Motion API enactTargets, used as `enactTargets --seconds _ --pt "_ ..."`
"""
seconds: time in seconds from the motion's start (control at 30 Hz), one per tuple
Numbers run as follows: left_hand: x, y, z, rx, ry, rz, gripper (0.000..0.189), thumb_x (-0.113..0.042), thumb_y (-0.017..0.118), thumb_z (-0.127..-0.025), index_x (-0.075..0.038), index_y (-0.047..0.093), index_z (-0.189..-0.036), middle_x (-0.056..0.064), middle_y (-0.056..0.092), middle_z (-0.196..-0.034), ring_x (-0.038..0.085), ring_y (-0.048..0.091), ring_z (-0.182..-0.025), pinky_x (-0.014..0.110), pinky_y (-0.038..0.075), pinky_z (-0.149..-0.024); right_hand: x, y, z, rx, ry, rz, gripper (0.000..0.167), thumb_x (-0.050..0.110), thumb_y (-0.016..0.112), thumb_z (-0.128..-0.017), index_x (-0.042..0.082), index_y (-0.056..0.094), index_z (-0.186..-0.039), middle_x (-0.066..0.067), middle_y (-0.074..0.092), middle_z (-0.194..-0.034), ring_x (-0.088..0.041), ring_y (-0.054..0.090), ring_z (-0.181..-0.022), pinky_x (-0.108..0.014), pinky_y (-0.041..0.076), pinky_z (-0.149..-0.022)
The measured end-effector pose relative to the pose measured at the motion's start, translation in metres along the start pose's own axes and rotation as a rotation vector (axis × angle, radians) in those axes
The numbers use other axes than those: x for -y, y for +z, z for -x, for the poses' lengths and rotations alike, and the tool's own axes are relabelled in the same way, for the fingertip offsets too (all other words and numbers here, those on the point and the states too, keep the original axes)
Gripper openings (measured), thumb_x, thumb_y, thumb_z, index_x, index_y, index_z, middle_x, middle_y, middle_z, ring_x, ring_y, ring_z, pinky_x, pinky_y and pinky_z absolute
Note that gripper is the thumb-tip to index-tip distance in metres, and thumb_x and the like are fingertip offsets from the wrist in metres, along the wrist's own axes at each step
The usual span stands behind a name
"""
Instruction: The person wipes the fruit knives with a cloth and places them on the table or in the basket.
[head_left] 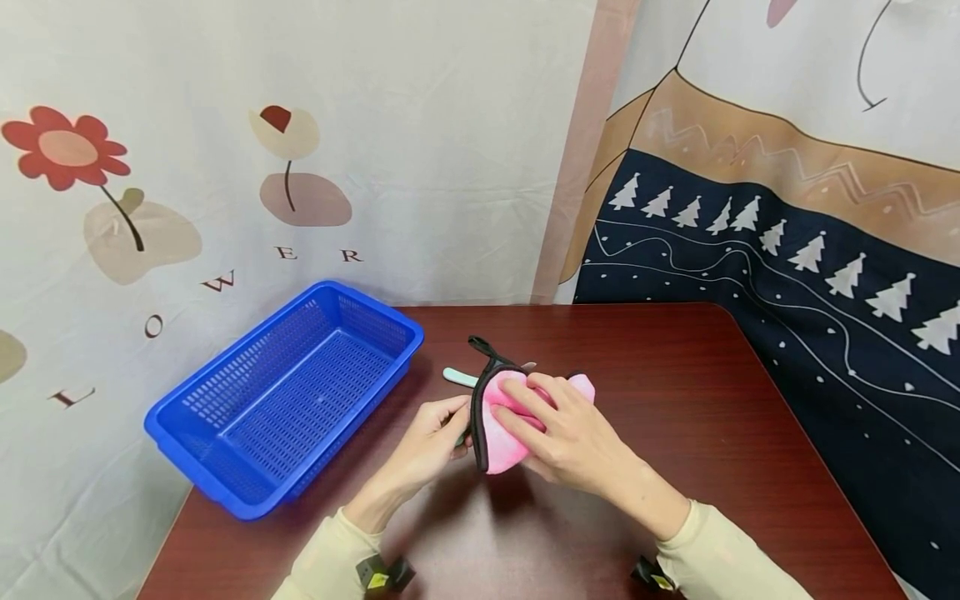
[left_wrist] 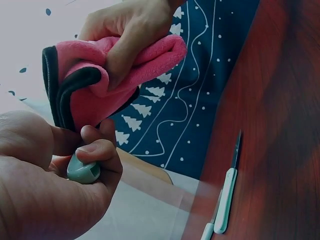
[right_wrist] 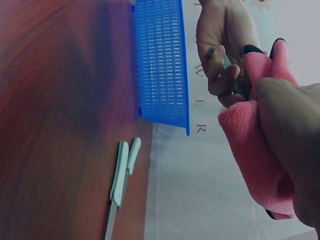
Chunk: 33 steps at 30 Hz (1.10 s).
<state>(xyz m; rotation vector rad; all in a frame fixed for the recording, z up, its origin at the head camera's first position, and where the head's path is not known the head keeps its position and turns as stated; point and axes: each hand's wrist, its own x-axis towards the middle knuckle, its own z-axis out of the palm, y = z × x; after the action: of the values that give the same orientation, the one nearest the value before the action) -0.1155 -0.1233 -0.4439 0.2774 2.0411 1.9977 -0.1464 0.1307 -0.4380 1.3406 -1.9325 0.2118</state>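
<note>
My left hand [head_left: 427, 437] grips a tool by its green handle [left_wrist: 83, 171], whose butt end pokes out of the curled fingers in the left wrist view. The tool's other end is hidden by the cloth, so I cannot tell its kind. My right hand [head_left: 573, 437] holds a folded pink cloth [head_left: 495, 446] with black edging and a black hanging loop, bunched around that far end right beside the left fingers. Behind the cloth on the table lie two knives with pale green handles, one knife [right_wrist: 119, 172] with its blade showing and a second knife [right_wrist: 134, 155] alongside.
A blue plastic basket [head_left: 285, 492] with perforated sides stands on the left of the dark red wooden table [head_left: 675, 375]. Printed curtains [head_left: 450, 167] hang behind the table and along its right side.
</note>
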Motion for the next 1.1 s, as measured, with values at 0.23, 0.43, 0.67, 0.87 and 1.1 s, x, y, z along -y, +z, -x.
enactTargets --seconds 0.23,0.43,0.67,0.87,1.1 --pt "0.0 0.0 0.0 -0.005 0.021 -0.024 0.039 -0.022 0.05 -0.122 0.004 0.066 -0.099 0.004 0.054 -0.08 0.007 0.046 -0.067 0.017 0.038 -0.059 0.0 -0.001 0.001 0.046 0.005 0.016 0.063 0.033 0.089 -0.086 0.013 0.074 -0.144 -0.017 0.072 -0.148 -0.039 0.066 -0.123 -0.049 0.06 -0.105" --pt "0.0 -0.001 0.0 -0.01 0.031 -0.042 0.041 -0.024 0.05 -0.122 0.004 0.065 -0.096 0.005 0.052 -0.078 0.007 0.041 -0.061 0.017 0.034 -0.057 -0.002 0.0 0.001 0.041 0.015 0.041 0.052 0.029 0.084 -0.091 0.013 0.076 -0.139 -0.016 0.072 -0.145 -0.039 0.065 -0.122 -0.05 0.06 -0.104" --pt "-0.001 -0.002 0.001 -0.017 0.013 -0.06 0.036 -0.021 0.049 -0.122 0.003 0.072 -0.11 0.002 0.054 -0.08 0.005 0.043 -0.063 0.016 0.034 -0.058 -0.009 -0.004 0.002 0.039 0.073 0.086 0.057 0.029 0.093 -0.085 0.013 0.077 -0.138 -0.014 0.073 -0.143 -0.039 0.065 -0.12 -0.049 0.061 -0.095" --pt "-0.002 -0.002 0.001 -0.024 -0.018 -0.069 0.039 -0.023 0.048 -0.122 0.006 0.075 -0.123 -0.001 0.057 -0.083 0.004 0.044 -0.065 0.015 0.036 -0.057 -0.019 -0.004 0.006 0.033 0.115 0.085 0.061 0.029 0.098 -0.082 0.012 0.078 -0.137 -0.015 0.073 -0.144 -0.04 0.065 -0.12 -0.049 0.061 -0.092" --pt "-0.002 -0.003 0.002 -0.029 -0.001 -0.091 0.039 -0.022 0.048 -0.122 0.004 0.077 -0.118 -0.001 0.056 -0.081 0.005 0.045 -0.066 0.016 0.037 -0.058 -0.029 -0.005 0.011 0.038 0.152 0.092 0.063 0.03 0.099 -0.08 0.012 0.078 -0.137 -0.017 0.074 -0.145 -0.04 0.065 -0.12 -0.05 0.06 -0.096"
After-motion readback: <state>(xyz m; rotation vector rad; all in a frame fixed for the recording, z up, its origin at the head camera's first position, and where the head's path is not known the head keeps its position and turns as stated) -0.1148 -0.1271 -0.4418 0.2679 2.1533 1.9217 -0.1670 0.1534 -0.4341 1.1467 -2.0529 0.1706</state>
